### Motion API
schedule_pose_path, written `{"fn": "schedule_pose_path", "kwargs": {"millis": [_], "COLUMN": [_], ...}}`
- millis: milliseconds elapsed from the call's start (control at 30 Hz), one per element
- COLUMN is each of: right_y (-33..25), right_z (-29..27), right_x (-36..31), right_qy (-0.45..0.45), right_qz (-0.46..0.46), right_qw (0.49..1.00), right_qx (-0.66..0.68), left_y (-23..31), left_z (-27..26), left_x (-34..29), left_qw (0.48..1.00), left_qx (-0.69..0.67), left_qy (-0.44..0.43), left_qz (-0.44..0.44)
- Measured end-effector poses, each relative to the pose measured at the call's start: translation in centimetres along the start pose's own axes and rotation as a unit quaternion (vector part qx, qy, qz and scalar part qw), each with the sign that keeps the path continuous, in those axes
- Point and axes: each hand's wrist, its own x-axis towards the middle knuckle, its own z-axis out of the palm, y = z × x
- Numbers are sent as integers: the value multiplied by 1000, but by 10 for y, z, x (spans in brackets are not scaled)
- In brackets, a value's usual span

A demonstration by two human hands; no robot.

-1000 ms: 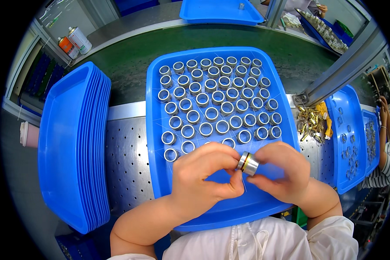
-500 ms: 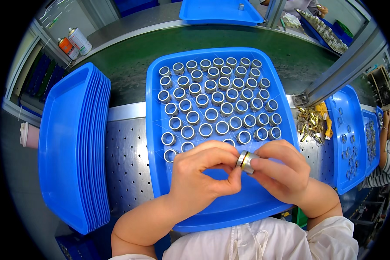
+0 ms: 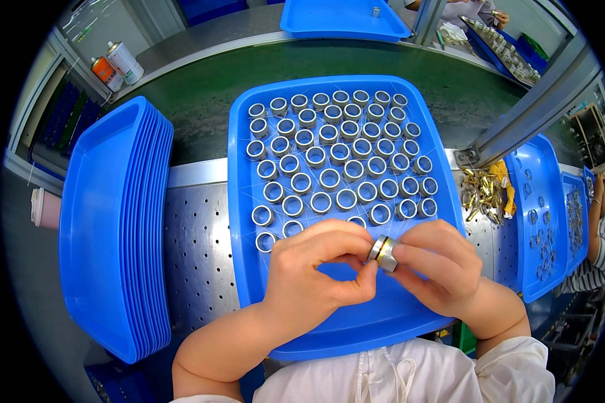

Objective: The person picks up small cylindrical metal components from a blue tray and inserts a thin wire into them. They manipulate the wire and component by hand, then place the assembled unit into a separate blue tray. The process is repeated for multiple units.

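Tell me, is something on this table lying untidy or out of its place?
Only one thing stands out: a loose heap of small brass-coloured parts lies on the bare perforated bench, outside any tray. The metal rings stand in neat rows in the blue tray.

Both hands [image 3: 376, 275] pinch a metal ring [image 3: 382, 250] over the blue tray [image 3: 356, 322].

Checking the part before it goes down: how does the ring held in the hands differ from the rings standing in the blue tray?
The held ring is tilted on its side between both hands' fingers; the tray rings stand flat, openings up, in rows. The held ring shows a brass-coloured band; the tray rings look plain silver. Both are short metal rings of similar size.
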Motion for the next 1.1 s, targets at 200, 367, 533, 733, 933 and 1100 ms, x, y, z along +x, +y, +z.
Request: {"fn": "schedule_pose_path", "kwargs": {"millis": [200, 367, 533, 733, 933, 1100], "right_y": [-2, -5, -3, 0, -4, -3], "right_z": [1, 2, -1, 0, 0, 1], "right_x": [3, 0, 1, 1, 1, 1], "right_qy": [9, 8, -10, 4, 6, 10], "right_qz": [21, 43, 17, -15, 21, 1], "right_qw": [1000, 998, 1000, 1000, 1000, 1000], "right_qx": [21, 34, 6, -17, 15, -4], "left_y": [-1, 2, 1, 0, 2, 2], "left_z": [0, -2, 2, -1, -1, 1], "left_x": [-1, -3, 0, 0, -2, -1], "left_qw": [1000, 998, 1000, 1000, 998, 998], "left_qx": [6, 48, 15, -2, 48, 43], "left_qy": [-2, -25, 7, -5, -8, 8], "left_qz": [3, 15, 13, -9, 35, 33]}}
